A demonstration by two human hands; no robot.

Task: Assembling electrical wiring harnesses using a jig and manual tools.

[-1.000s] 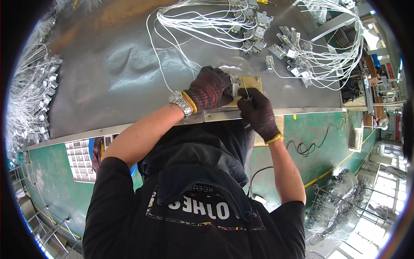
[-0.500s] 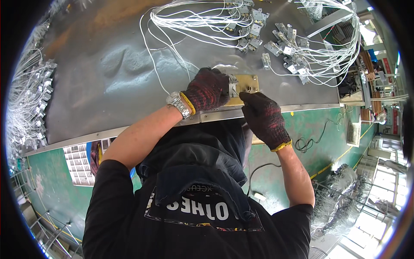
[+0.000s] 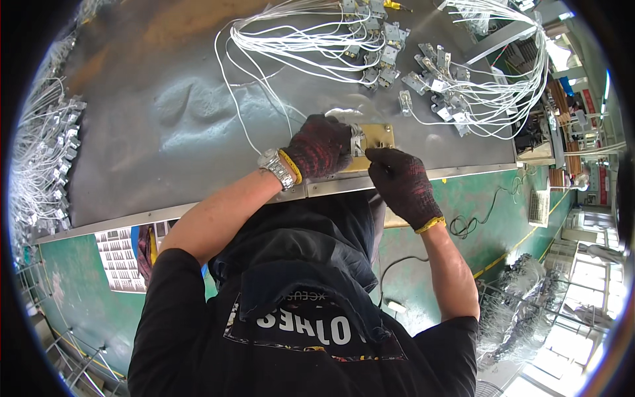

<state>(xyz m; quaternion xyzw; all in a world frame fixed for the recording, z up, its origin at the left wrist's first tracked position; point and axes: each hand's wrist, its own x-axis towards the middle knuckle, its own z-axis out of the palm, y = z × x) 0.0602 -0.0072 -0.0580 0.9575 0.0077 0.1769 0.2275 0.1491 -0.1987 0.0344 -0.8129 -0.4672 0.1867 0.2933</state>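
A brass-coloured plate (image 3: 380,134) with small posts lies near the front edge of the metal table. On its left side sits a small silvery metal part (image 3: 358,141). My left hand (image 3: 320,147), in a dark red-and-black knit glove, is closed on this part, its fingertips hidden behind the glove. White wires run from the table to this hand. At the plate's lower right, my right hand (image 3: 402,182), gloved alike, has its fingers pinched together. Whatever they grip, if anything, is too small or hidden to make out.
Beyond the plate lie metal parts (image 3: 387,56) on bundled white wires (image 3: 297,40). A second such bundle (image 3: 456,92) is at right, and many more (image 3: 56,159) line the left edge. The table's front rim (image 3: 337,186) runs just before me; a dark cable (image 3: 486,218) lies on the green floor.
The view has shifted slightly, so the table and plate sit a little lower. Both hands stay at the plate; my right hand has drawn slightly off its posts toward the front edge.
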